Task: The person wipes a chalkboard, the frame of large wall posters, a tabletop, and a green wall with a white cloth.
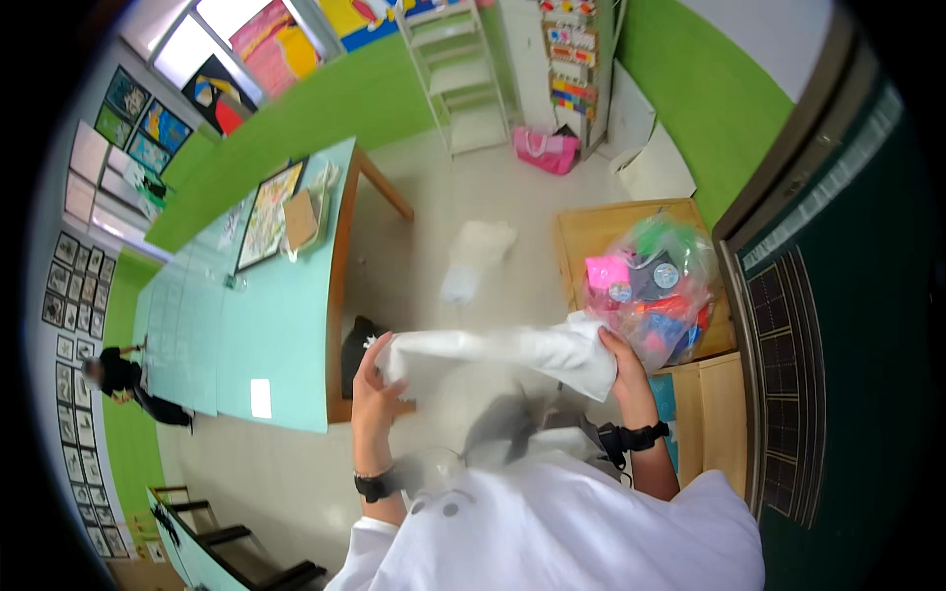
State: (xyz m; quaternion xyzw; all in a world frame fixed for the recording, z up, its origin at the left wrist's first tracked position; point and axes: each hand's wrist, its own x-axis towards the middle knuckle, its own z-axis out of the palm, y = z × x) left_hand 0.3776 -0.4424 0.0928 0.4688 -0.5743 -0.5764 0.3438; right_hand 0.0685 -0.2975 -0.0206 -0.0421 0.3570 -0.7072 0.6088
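A white cloth (552,352) is stretched sideways between my two hands, in front of my body; its middle is blurred. My left hand (374,399) grips the left end, fingers curled behind the cloth and the thumb showing apart below. My right hand (628,366) pinches the right end, where a loose corner hangs down. I cannot make out whether the cloth is a garment or a plain piece of fabric. Dark bands circle both of my wrists.
To the right, a clear plastic bag (680,286) of colourful packets rests on a wooden cabinet (581,236). At left stands a pale green-topped table (286,335) with a framed picture (268,212). A pink bag (545,150) and white shelf (463,79) are farther off. Another person (128,379) stands far left.
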